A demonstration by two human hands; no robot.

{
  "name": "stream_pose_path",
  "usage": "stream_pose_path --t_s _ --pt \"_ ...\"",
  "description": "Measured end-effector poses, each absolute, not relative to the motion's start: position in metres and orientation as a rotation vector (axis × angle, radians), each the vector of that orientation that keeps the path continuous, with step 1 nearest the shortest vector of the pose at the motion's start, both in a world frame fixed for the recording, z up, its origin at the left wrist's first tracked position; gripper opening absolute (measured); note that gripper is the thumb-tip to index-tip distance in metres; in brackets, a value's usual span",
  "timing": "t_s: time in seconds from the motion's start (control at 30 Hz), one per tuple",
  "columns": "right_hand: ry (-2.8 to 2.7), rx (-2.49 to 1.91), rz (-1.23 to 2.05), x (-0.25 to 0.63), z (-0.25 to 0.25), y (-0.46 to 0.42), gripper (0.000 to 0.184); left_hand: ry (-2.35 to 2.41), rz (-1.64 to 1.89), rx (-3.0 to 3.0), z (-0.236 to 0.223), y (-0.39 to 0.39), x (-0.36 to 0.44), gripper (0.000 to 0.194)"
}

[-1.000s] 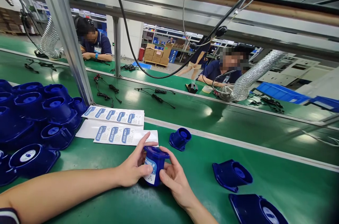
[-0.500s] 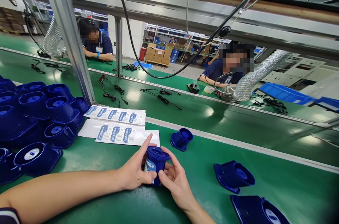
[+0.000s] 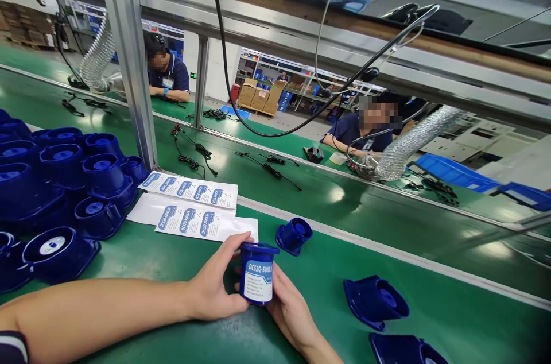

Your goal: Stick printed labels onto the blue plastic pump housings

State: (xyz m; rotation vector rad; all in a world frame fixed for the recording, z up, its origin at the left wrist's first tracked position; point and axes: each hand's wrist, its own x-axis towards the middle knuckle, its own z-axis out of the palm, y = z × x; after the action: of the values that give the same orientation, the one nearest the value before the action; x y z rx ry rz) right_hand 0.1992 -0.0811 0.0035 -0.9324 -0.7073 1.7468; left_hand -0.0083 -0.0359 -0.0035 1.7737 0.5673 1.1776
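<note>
A dark blue plastic pump housing (image 3: 257, 258) stands upright between my hands, its flanged end up. The blue and white label (image 3: 257, 285) on its side faces me and reads DC52Q-5000L/H in part. My left hand (image 3: 217, 283) grips the housing from the left, with the thumb low and the fingers reaching behind it. From the right, my right hand (image 3: 290, 304) holds it, its fingers partly hidden behind. Just beyond lie two label sheets (image 3: 142, 212), overlapping, with several blue labels on them. A similar small housing (image 3: 297, 236) lies behind my right hand.
Many blue housings (image 3: 103, 166) are crowded together at the left. Two more housings (image 3: 374, 301) lie at the right. A metal post (image 3: 129, 59) rises behind the sheets. Black cables (image 3: 271, 166) lie on the far green surface, where two co-workers sit.
The housing has turned in my hands, so its label now faces me more fully. My right thumb has moved off the label side. The view has tilted up slightly.
</note>
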Motion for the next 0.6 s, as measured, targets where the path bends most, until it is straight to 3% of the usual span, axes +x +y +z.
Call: stream_pose_path --t_s 0.27,0.5,0.6 --pt "-0.745 -1.018 1.611 0.204 0.009 -0.078 0.054 0.53 1.176 1.825 0.0 -0.032 -0.007 0.106" --pt "-1.173 -1.141 1.223 0.212 0.008 -0.078 0.078 0.491 1.098 2.005 -0.002 -0.034 -0.007 0.113" --pt "-1.295 -1.248 1.108 0.209 0.007 -0.079 0.075 0.503 1.071 2.133 0.001 -0.036 -0.008 0.11"
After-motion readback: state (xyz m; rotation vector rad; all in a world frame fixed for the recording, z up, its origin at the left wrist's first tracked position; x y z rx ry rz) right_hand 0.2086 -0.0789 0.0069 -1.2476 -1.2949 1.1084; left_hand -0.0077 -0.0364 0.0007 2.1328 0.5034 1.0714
